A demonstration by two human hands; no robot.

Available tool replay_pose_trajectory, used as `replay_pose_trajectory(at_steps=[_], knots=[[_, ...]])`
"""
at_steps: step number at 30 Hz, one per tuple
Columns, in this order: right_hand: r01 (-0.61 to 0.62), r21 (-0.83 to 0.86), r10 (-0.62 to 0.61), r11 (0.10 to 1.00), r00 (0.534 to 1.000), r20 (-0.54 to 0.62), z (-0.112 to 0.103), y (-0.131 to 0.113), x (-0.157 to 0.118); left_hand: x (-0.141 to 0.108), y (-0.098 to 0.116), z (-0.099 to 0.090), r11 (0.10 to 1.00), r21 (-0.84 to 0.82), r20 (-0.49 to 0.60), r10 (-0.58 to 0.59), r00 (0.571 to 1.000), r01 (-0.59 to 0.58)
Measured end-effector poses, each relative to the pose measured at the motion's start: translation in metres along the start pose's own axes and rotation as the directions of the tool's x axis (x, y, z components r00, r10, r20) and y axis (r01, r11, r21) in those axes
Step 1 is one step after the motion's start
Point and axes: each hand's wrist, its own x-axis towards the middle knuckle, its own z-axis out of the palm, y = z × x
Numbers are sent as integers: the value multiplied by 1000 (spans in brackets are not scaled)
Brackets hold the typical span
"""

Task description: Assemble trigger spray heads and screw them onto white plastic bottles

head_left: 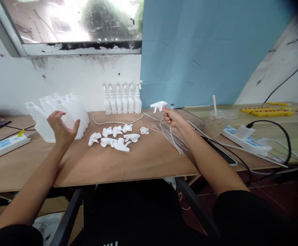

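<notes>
My left hand point(63, 128) is open, thumb and fingers spread, in front of a group of white plastic bottles point(43, 126) without spray heads. A white trigger spray head point(159, 105) is in my closed right hand point(173, 117), raised over the table with its nozzle pointing left. A thin tube seems to hang below that hand. Several loose spray heads point(122, 145) lie in the middle of the table. Beside them is a small cluster of white rings point(144, 130). Thin white tubes point(173, 141) lie fanned out under my right hand.
Assembled spray bottles point(123, 99) stand in a row against the wall. Power strips lie at left point(5, 147) and right point(246, 140), with cables. A phone point(223, 152) and a plastic cup with a straw point(215, 121) are right of my right arm.
</notes>
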Motion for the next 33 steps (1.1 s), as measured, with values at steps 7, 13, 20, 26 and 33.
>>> replay_pose_trajectory(at_steps=[7, 13, 20, 26, 33], knots=[[24, -29, -25, 999, 999, -46, -7, 10, 4, -23, 65, 21, 896, -387, 149, 296, 943, -220], [155, -240, -198, 958, 966, -168, -10, 23, 14, -21, 128, 26, 763, -605, 307, 486, 818, -226], [437, -382, -499, 814, 863, -76, 4, 18, 11, -7, 142, 47, 685, -701, 375, 116, 920, 199], [731, -540, -692, 417, 641, 333, 74, 27, -54, -12, 135, 52, 533, -744, 478, 4, 878, 403], [866, -450, -676, 218, 466, 570, 116, 50, -103, -17, 148, 40, 293, -748, 642, 93, 761, 595]])
